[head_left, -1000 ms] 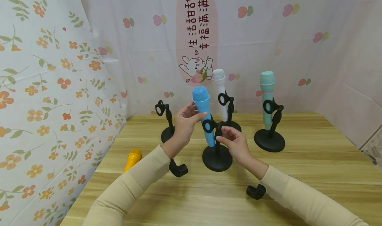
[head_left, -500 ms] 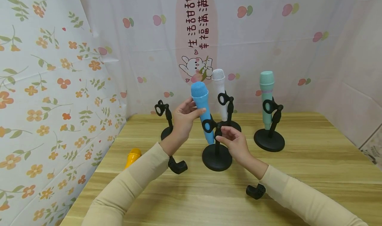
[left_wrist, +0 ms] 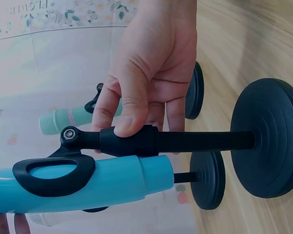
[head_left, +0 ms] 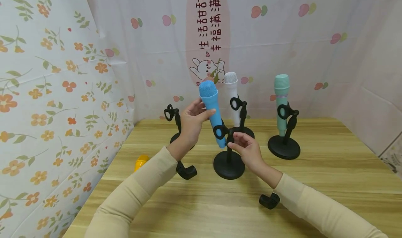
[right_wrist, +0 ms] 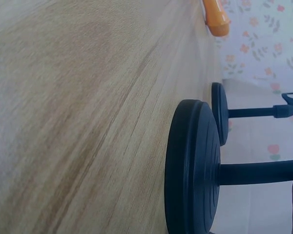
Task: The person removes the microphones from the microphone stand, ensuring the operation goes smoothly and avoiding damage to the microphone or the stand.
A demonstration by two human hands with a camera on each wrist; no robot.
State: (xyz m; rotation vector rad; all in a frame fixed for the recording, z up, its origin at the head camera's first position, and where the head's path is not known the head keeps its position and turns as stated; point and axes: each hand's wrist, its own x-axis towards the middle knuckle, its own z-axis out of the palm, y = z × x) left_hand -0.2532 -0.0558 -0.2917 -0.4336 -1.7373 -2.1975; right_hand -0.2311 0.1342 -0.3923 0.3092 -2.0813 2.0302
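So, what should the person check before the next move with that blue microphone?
1. Blue microphone gripped: ok, the left fingers hold it below its head.
2. Front stand steadied: ok, the right fingers pinch its stem.
3. Round base flat on the table: ok.
4. Microphone fully seated in the clip: cannot tell; it lies at the clip, but the fit is unclear.
5. Microphone's lower end clear of the base: ok, a gap shows.
6. Yellow microphone on a stand: not ok, it lies on the table.
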